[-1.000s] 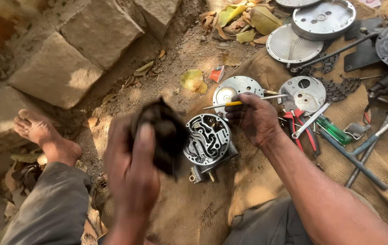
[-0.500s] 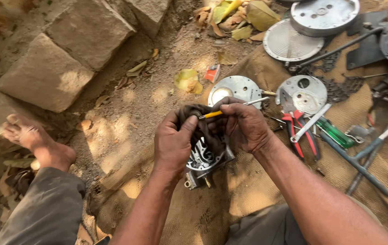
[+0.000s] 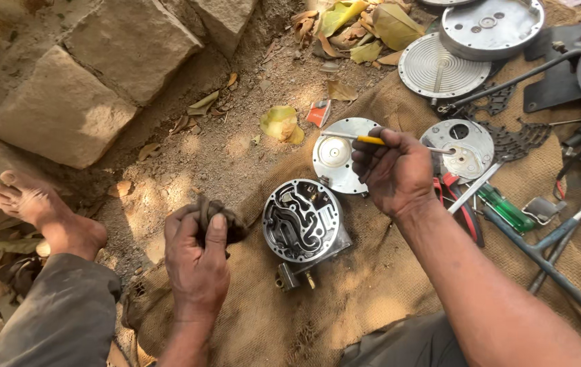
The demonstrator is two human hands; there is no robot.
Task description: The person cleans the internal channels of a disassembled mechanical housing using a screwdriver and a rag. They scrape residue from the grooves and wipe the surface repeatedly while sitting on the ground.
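Right now my left hand (image 3: 198,261) is clenched around a dark rag (image 3: 226,221), just left of the round metal housing (image 3: 302,223) on the burlap sheet (image 3: 372,299). My right hand (image 3: 393,170) pinches a yellow-handled tool (image 3: 370,140) above it, clear of the open face.

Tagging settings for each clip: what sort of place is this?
Probably an outdoor, makeshift repair spot on bare ground. Metal parts and tools lie on burlap spread over dirt, with stone blocks and dry leaves around. The person sits barefoot by an opened metal housing.
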